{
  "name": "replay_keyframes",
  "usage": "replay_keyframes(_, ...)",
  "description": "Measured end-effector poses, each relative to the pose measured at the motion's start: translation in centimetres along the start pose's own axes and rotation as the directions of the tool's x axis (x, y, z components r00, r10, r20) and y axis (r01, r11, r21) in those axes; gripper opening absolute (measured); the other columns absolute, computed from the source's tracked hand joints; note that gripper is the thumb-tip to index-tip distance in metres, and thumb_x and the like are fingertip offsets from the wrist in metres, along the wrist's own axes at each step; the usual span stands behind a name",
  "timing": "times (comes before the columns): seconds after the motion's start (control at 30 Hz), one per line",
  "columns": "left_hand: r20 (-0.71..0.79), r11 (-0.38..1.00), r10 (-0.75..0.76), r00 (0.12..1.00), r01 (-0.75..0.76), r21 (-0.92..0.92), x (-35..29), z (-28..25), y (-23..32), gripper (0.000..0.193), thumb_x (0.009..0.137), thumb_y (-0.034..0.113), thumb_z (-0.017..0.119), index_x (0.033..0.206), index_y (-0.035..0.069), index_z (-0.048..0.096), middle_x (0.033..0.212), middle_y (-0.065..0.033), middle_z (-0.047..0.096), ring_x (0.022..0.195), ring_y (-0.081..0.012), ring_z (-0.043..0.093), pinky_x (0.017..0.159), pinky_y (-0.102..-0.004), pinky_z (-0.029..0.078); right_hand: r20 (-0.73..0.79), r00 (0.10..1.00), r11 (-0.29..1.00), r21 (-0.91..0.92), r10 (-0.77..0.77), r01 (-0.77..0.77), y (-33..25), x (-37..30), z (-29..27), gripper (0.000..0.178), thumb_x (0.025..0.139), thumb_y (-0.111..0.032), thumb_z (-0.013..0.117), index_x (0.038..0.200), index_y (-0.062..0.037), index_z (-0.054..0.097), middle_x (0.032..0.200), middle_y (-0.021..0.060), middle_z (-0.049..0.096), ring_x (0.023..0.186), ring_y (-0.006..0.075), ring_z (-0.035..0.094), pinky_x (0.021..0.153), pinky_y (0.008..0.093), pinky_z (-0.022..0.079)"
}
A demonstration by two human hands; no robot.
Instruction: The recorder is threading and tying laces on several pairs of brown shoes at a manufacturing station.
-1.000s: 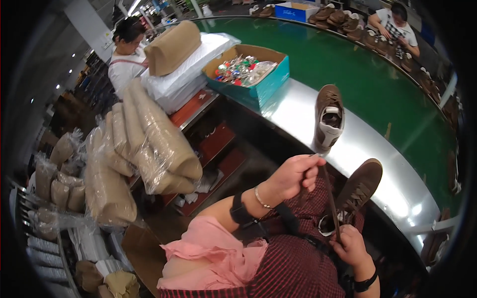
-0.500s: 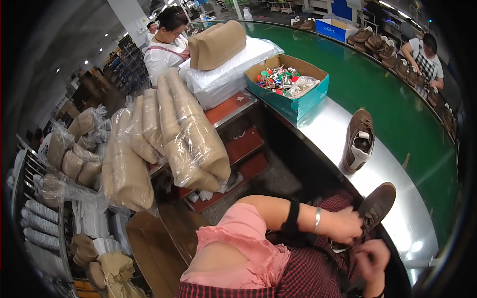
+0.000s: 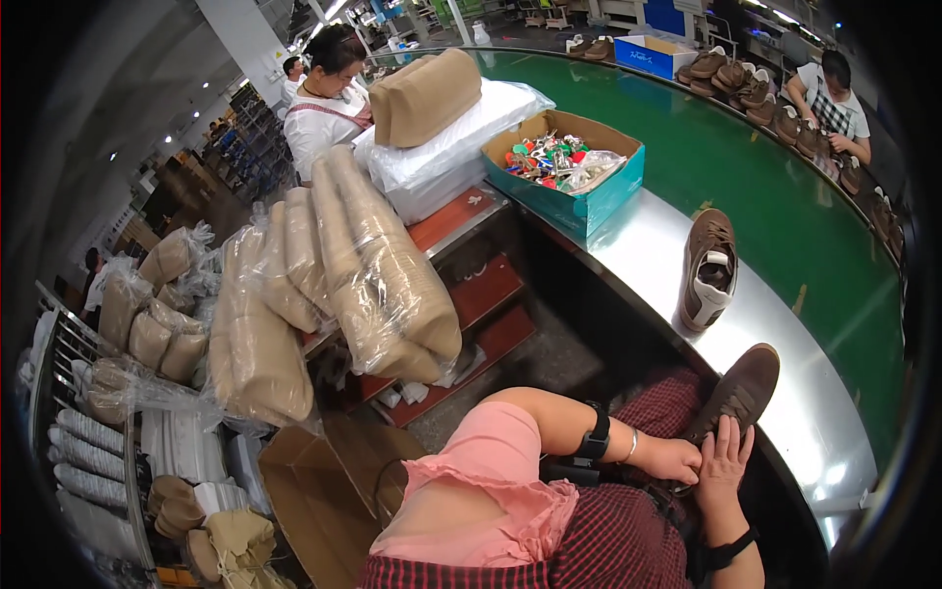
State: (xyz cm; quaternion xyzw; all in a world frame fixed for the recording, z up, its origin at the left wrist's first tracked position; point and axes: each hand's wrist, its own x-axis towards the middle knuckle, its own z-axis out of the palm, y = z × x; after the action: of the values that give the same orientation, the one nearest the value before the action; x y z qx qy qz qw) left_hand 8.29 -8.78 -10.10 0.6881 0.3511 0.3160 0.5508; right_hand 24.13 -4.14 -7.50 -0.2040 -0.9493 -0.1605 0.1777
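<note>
A brown lace-up shoe (image 3: 743, 388) lies tilted over my lap, its toe against the metal table edge. My left hand (image 3: 671, 459) is closed at the collar end of this shoe; exactly what its fingertips pinch is hidden. Stretched fingers of my right hand (image 3: 723, 461) lie over the laces, with the thumb side touching my left hand. Beyond them, a second brown shoe (image 3: 708, 270) with a pale heel stands on the metal tabletop (image 3: 628, 236).
A teal box (image 3: 613, 191) of small metal and coloured pieces stands on the table's far end. Alongside runs a green conveyor belt (image 3: 677, 162). Plastic-wrapped tan stacks (image 3: 392, 265) lie to the left. Co-workers stand at far left and beyond the belt, near more shoes.
My right hand has risen from beside the shoe and now lies over its laces. My left hand has drawn back slightly toward the collar. The shoe has tipped a little.
</note>
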Motion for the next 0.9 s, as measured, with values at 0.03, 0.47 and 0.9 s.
replay_keyframes(0.03, 0.020, 0.995, 0.023, 1.000, -0.025, 0.093, 0.1, 0.0, -0.3, 0.024, 0.081, 0.019, 0.059, 0.082, -0.005, 0.059, 0.081, -0.0210, 0.060, 0.075, -0.0320, 0.059, 0.068, -0.0401, 0.046, -0.002, 1.000, 1.000, 0.003, -0.003, 0.003, 0.3, -0.3, 0.3, 0.020, 0.074, -0.012, 0.054, 0.090, -0.0003, 0.058, 0.125, 0.0204, 0.048, 0.122, 0.0356, 0.042, 0.105, 0.0563, 0.024)
replay_keyframes(0.47, 0.006, 0.828, -0.214, 0.977, 0.178, 0.531, 1.1, 3.5, -0.1, 0.022, 0.081, 0.024, 0.053, 0.088, 0.008, 0.065, 0.097, -0.0164, 0.065, 0.091, -0.0328, 0.062, 0.077, -0.0449, 0.047, 0.087, 0.992, 0.944, 0.324, -0.097, 0.064, -1.2, 2.0, -4.5, 0.014, 0.065, -0.008, 0.058, 0.078, -0.0018, 0.057, 0.085, 0.0108, 0.055, 0.072, 0.0286, 0.056, 0.062, 0.0379, 0.047)
replay_keyframes(0.9, -0.262, 0.789, -0.014, 0.965, 0.171, 0.590, 11.0, -3.2, 7.5, 0.024, 0.071, 0.028, 0.065, 0.074, 0.005, 0.069, 0.077, -0.0150, 0.066, 0.079, -0.0336, 0.062, 0.078, -0.0419, 0.048, -0.130, 0.968, 0.899, 0.413, 0.217, -0.146, 11.1, 6.6, -4.7, 0.017, 0.070, 0.010, 0.048, 0.085, 0.0050, 0.054, 0.095, 0.0169, 0.054, 0.084, 0.0344, 0.054, 0.073, 0.0389, 0.046)
